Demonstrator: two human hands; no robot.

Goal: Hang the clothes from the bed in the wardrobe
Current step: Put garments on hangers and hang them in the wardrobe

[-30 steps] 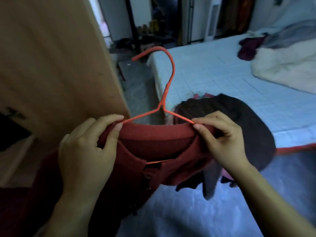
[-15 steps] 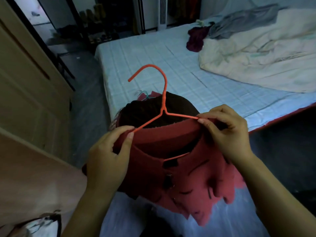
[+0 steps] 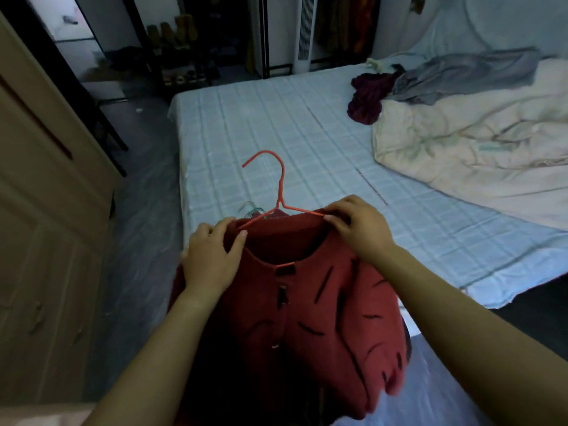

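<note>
A red cardigan [image 3: 319, 312] with dark slits hangs on an orange wire hanger [image 3: 281, 186] in front of me, over the near corner of the bed [image 3: 276, 130]. My left hand [image 3: 212, 259] grips the cardigan's left shoulder over the hanger arm. My right hand [image 3: 359, 226] pinches the collar at the right shoulder against the hanger wire. The hook stands upright above the collar. A few more hanger hooks [image 3: 253, 209] peek out behind the cardigan. The wooden wardrobe [image 3: 46, 210] stands to my left.
On the far side of the bed lie a maroon garment [image 3: 367, 99], a grey garment [image 3: 467, 73] and a cream quilt [image 3: 467, 149]. A shoe rack [image 3: 181, 56] and a white tower fan [image 3: 302, 32] stand by the back wall. Grey floor runs between bed and wardrobe.
The view swung from the wardrobe door toward the bed. Both hands kept their hold on the cardigan and hanger, which now hang lower. The dark garment seen behind is hidden.
</note>
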